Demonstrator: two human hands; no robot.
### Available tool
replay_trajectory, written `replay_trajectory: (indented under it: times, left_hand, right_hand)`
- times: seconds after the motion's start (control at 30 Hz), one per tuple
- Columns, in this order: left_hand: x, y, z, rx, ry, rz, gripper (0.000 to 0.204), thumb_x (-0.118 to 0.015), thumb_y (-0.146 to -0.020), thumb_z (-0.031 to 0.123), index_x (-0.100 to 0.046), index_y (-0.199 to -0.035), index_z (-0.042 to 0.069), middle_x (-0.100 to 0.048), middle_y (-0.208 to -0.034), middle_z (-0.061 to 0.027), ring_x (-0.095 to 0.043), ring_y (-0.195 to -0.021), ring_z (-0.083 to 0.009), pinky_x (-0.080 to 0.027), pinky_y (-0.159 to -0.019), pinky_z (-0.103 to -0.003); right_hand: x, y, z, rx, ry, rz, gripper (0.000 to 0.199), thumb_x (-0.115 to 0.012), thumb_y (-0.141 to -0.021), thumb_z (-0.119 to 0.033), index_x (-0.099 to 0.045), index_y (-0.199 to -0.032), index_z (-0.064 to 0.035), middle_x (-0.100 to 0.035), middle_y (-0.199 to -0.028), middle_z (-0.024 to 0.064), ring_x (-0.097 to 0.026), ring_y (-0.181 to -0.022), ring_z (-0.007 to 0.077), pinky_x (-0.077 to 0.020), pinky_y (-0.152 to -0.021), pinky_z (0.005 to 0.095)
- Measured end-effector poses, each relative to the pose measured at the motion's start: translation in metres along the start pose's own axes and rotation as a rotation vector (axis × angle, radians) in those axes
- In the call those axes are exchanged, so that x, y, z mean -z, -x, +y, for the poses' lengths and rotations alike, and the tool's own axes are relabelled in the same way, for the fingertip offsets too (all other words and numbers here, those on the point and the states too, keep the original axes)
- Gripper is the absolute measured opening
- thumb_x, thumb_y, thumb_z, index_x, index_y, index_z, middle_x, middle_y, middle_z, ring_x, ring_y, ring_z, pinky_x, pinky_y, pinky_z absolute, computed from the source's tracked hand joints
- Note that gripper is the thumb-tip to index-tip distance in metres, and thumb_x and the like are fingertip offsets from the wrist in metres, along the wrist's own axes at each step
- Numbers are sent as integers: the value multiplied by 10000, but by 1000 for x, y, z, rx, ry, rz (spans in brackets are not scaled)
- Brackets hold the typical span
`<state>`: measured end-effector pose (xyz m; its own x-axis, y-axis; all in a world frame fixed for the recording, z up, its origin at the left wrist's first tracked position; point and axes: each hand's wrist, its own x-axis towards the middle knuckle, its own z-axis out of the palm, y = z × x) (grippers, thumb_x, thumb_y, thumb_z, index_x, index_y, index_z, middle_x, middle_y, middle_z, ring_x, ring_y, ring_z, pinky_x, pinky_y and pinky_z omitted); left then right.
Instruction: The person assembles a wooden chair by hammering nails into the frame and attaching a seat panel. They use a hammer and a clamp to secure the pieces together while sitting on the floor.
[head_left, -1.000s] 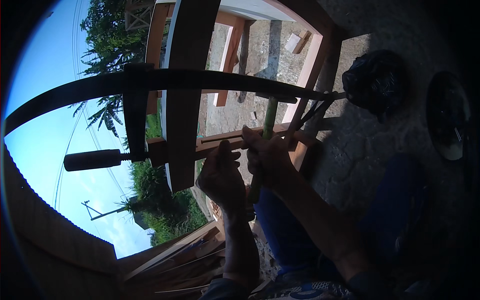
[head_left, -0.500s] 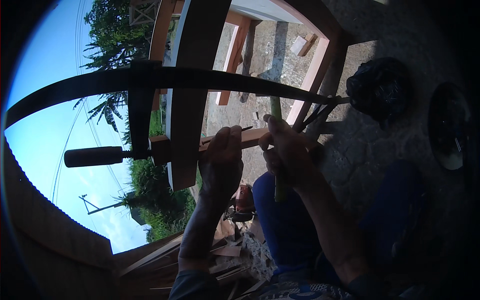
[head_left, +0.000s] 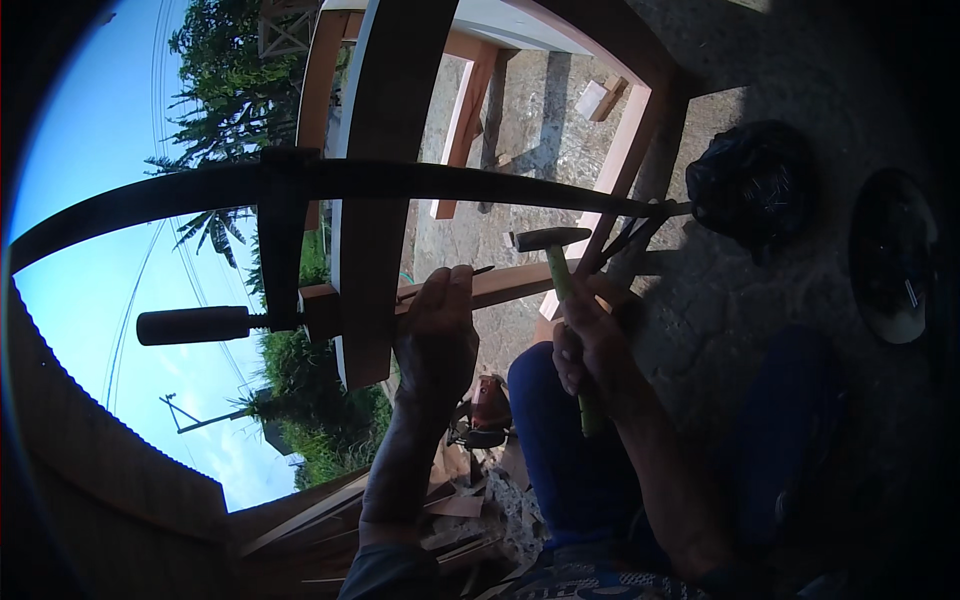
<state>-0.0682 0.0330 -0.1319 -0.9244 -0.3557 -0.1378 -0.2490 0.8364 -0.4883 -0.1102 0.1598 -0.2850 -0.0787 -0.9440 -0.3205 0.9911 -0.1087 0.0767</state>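
My left hand (head_left: 436, 335) pinches a thin dark nail-like rod (head_left: 470, 273) against a narrow reddish wooden rail (head_left: 515, 283) of a wooden frame. My right hand (head_left: 590, 345) grips the greenish handle of a hammer (head_left: 552, 240), whose metal head is raised just above the rail, to the right of the rod. A long dark bar clamp (head_left: 400, 185) spans the frame; its jaw and dark screw handle (head_left: 195, 325) sit left of my left hand, pressing a wide upright board (head_left: 375, 200).
A black bag (head_left: 750, 185) and a dark round dish (head_left: 890, 255) lie on the stony ground at right. A small reddish power tool (head_left: 485, 410) rests below my left hand. Wood offcuts (head_left: 340, 520) pile at lower left. My blue-trousered legs (head_left: 560, 450) are below.
My right hand has drawn back and lifted the hammer, so its head now shows above the rail. My left hand stays on the rail, holding the thin rod.
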Motion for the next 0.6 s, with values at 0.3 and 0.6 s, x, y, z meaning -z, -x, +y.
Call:
replay_trajectory:
  times: [0.3,0.6]
  left_hand:
    - [5,-4,0,53,74,23,461,-590,-774,-115,-646,-1201,51,-654,-1115,-175,-680,-988,-351,-577,-819,-415]
    - [0,0,-1,45,82,20,413,-593,-797,-103,-644,-1182,37,-658,-1091,-182,-681,-982,-357,-575,-825,-419]
  right_hand:
    - [-22,19,-12,37,23,-107,535,-402,-1078,-331,-239,-1575,-221,-420,-576,-18,-392,-385,70,-376,-349,235]
    - [-25,22,-9,62,20,10,513,-389,-1082,-299,-254,-1569,-208,-427,-579,-17,-389,-367,72,-357,-330,236]
